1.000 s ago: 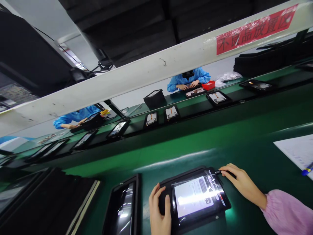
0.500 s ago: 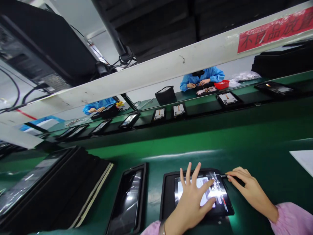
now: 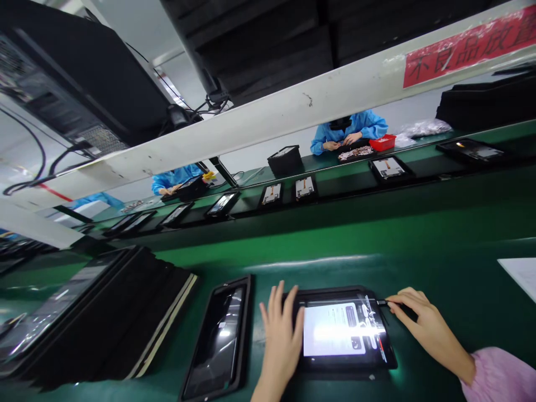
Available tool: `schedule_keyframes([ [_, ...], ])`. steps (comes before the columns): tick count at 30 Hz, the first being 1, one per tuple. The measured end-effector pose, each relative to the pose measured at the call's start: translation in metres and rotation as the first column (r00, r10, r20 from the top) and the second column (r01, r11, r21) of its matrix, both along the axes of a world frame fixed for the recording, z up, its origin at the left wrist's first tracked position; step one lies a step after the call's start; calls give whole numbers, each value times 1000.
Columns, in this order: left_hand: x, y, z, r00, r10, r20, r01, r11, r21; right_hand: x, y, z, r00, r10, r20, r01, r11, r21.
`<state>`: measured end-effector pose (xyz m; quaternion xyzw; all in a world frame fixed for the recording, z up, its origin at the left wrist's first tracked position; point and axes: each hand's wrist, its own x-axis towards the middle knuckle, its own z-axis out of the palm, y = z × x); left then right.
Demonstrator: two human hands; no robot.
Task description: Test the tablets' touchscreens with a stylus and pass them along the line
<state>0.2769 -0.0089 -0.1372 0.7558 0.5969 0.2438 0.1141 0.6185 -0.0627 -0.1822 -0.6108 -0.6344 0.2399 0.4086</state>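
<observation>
A tablet (image 3: pixel 330 329) with a lit screen lies in a black tray (image 3: pixel 312 294) on the green bench in front of me. My left hand (image 3: pixel 280 329) rests at the tray's left side with its fingers spread, touching the tablet's left edge or the tray rim. At the tablet's upper right edge, my right hand (image 3: pixel 425 324) pinches a small cable plug (image 3: pixel 382 302) with a silvery end; whether it is fully in the port, I cannot tell. A second tablet (image 3: pixel 218 338), its screen dark, lies in its own black tray to the left.
A tall stack of black trays (image 3: pixel 104 324) stands at the left. Several trays with devices line the shelf (image 3: pixel 335 205) behind the bench. White paper (image 3: pixel 519 273) lies at the right edge. A white beam (image 3: pixel 268 120) crosses overhead; co-workers in blue sleeves (image 3: pixel 372 124) sit beyond.
My left hand has lifted off the lit screen and moved left to the tray's side. The screen content now shows a large white page. My right hand stays at the plug.
</observation>
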Motion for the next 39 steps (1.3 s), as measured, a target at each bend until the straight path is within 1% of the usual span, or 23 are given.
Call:
schedule_keyframes([
  [1, -13, -2, -10, 992, 88, 91, -83, 995, -58, -1, 0, -1, 1000, -6, 0, 6, 1000, -4],
  [2, -25, -5, -19, 974, 143, 178, -120, 984, -132, -2, -1, -2, 1000, -11, -3, 11, 1000, -9],
  [4, -41, -14, -34, 932, 189, 311, -117, 965, -236, -5, -1, -5, 1000, -21, -21, 21, 1000, -21],
  [6, -47, -23, -42, 905, 193, 379, -90, 958, -272, -8, -1, -7, 999, -32, -43, 31, 999, -29],
  [7, -45, -27, -42, 902, 192, 387, -81, 955, -285, -9, -1, -8, 998, -36, -50, 35, 999, -30],
  [9, -37, -31, -38, 914, 197, 354, -91, 951, -295, -11, -1, -8, 998, -34, -50, 33, 999, -28],
  [11, -22, -32, -27, 948, 197, 249, -145, 966, -215, -11, -1, -7, 999, -26, -36, 25, 999, -24],
  [12, -13, -32, -20, 969, 174, 177, -151, 979, -136, -11, -1, -6, 999, -24, -30, 23, 1000, -22],
  [13, -4, -32, -13, 988, 125, 94, -121, 992, -49, -11, -1, -5, 999, -20, -25, 19, 1000, -20],
  [14, 5, -33, -6, 999, 47, 5, -47, 999, 26, -10, -1, -4, 1000, -16, -22, 16, 1000, -20],
  [15, 13, -34, 1, 995, -55, -83, 61, 996, 71, -10, -1, -4, 1000, -13, -20, 13, 1000, -21],
  [16, 20, -36, 7, 974, -165, -157, 181, 979, 90, -10, -1, -3, 1000, -11, -18, 10, 1000, -22],
  [18, 33, -38, 15, 892, -370, -260, 400, 914, 72, -10, -1, -2, 1000, -7, -14, 7, 1000, -23],
  [19, 38, -38, 18, 842, -454, -290, 486, 873, 45, -10, -1, -2, 1000, -8, -14, 7, 1000, -22],
  [20, 42, -38, 19, 794, -523, -310, 554, 832, 15, -10, -1, -1, 1000, -8, -14, 8, 1000, -18],
  [22, 49, -35, 22, 717, -614, -330, 638, 769, -44, -12, -1, 0, 1000, -6, -15, 6, 1000, -10],
  [23, 52, -33, 23, 693, -639, -332, 659, 749, -67, -13, -1, 2, 1000, -5, -17, 5, 1000, -8],
  [25, 57, -29, 24, 685, -652, -324, 665, 742, -87, -14, -1, 5, 1000, -3, -22, 2, 1000, -11],
  [28, 59, -27, 26, 695, -652, -301, 671, 740, -55, -15, -1, 8, 1000, 7, -26, -7, 1000, -14],
  [30, 58, -27, 25, 685, -665, -297, 691, 722, -23, -15, -2, 9, 1000, 15, -25, -15, 1000, -11],
  [32, 56, -27, 23, 662, -684, -306, 717, 697, -11, -15, -2, 8, 1000, 18, -25, -18, 1000, -10],
  [35, 54, -28, 17, 641, -696, -323, 733, 680, -10, -15, -2, 6, 1000, 12, -26, -12, 1000, -5],
  [39, 55, -29, 11, 601, -724, -338, 755, 654, -56, -15, -2, 6, 1000, 13, -27, -13, 1000, -2],
])
